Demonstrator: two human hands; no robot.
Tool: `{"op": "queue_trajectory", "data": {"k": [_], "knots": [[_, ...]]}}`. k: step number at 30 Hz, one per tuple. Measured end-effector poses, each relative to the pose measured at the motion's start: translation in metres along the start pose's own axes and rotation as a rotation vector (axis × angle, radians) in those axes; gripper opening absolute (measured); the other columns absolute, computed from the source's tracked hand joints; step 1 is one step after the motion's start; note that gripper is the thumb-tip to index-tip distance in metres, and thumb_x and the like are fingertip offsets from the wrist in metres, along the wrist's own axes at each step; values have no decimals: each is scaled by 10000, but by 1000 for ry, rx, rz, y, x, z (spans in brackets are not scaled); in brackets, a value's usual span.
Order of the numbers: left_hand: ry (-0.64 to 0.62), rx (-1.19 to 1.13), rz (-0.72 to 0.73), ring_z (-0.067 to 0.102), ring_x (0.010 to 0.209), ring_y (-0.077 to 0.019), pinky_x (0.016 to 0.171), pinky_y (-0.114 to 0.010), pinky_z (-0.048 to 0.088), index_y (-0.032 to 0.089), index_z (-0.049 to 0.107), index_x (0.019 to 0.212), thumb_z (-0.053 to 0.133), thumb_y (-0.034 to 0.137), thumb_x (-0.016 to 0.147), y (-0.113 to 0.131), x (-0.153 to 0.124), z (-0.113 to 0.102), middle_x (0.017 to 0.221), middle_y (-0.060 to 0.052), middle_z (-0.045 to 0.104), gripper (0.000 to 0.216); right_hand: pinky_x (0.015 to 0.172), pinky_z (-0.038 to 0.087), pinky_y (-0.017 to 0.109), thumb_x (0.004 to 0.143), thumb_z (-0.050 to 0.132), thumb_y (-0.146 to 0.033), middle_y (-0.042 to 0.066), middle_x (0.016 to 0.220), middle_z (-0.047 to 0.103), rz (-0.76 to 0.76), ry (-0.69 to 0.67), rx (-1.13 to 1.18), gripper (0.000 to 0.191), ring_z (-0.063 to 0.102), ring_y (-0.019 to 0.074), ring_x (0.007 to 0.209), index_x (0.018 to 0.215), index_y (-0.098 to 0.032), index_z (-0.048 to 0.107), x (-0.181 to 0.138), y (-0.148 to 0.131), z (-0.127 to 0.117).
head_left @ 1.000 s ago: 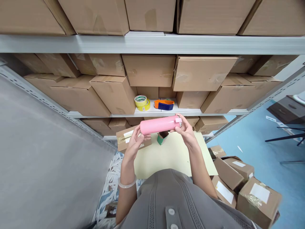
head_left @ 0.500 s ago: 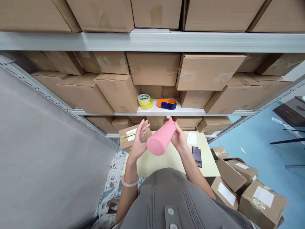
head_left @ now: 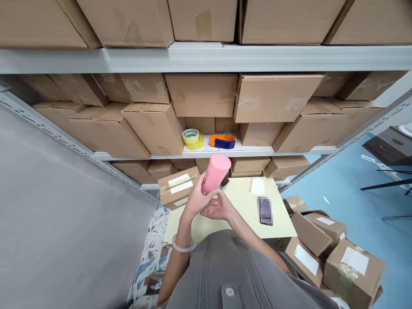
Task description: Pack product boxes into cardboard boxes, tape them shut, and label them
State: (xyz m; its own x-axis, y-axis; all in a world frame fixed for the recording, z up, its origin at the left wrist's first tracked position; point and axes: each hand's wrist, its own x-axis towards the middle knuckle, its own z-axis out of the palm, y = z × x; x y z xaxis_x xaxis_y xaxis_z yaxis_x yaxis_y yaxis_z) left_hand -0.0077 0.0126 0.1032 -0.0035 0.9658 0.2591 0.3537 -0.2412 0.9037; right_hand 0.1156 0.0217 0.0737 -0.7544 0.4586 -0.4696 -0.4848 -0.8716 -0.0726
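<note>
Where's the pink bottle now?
Head view, near centre: the pink bottle is in the left hand, right hand by its lower end, right of the taped carton.

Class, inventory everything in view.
Bottle: one, pink, centre
Rack: one, grey, ahead
Cartons: many, brown, on rack
Tape rolls: two, yellow, shelved
Looped item: one, orange-blue, beside rolls
Table: one, cream, centre
Taped carton: one, brown, table's left
Small box: one, green, behind bottle
Phone: one, dark, table's right
Paper: one, white, beyond phone
Piled cartons: several, brown, right
Strips: many, white, lower left
Drawer unit: one, grey-brown, right
Bracelet: one, white, left wrist
Left hand: one, bare, around bottle
Right hand: one, bare, at bottle
</note>
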Motion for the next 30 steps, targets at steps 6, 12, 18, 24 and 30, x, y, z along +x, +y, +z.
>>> {"op": "queue_trajectory", "data": {"k": [6, 12, 18, 24, 30], "knots": [[200, 62, -15, 646, 959, -252, 846, -376, 520, 204, 601, 1114, 777, 433, 735, 10, -7, -1, 1015, -63, 673, 476, 584, 419, 279, 942, 480, -605, -16, 625, 617, -132, -66, -391, 448, 476, 117, 467, 841, -192, 624, -8, -16, -2], [422, 299, 61, 614, 1080, -310, 1072, -520, 392, 246, 596, 1239, 799, 483, 719, 6, -7, -8, 1133, -95, 678, 607, 680, 467, 287, 885, 550, -643, 44, 1080, 707, -888, 271, -867, 517, 612, 132, 662, 1224, -256, 598, -43, -40, 7], [359, 474, 183, 630, 1077, -332, 1188, -571, 215, 263, 600, 1257, 780, 438, 748, 8, -10, -3, 1126, -90, 698, 567, 710, 502, 298, 879, 594, -585, 60, 1243, 608, -1125, 288, -1169, 678, 594, 128, 723, 1473, -325, 394, -72, -54, 30], [198, 582, 263, 622, 1106, -327, 1226, -592, 98, 286, 613, 1288, 698, 429, 834, 0, -13, 2, 1153, -86, 698, 483, 585, 485, 272, 856, 611, -592, 38, 1027, 629, -1102, 388, -1246, 558, 547, 141, 685, 1313, -274, 577, -71, -59, 29], [154, 661, 252, 547, 1266, -359, 1210, -653, -16, 298, 567, 1362, 722, 364, 835, -3, -14, -4, 1239, -100, 662, 553, 512, 441, 263, 778, 687, -565, 3, 876, 627, -1023, 433, -1096, 421, 503, 102, 549, 1013, -217, 658, -62, -53, 23]]}}
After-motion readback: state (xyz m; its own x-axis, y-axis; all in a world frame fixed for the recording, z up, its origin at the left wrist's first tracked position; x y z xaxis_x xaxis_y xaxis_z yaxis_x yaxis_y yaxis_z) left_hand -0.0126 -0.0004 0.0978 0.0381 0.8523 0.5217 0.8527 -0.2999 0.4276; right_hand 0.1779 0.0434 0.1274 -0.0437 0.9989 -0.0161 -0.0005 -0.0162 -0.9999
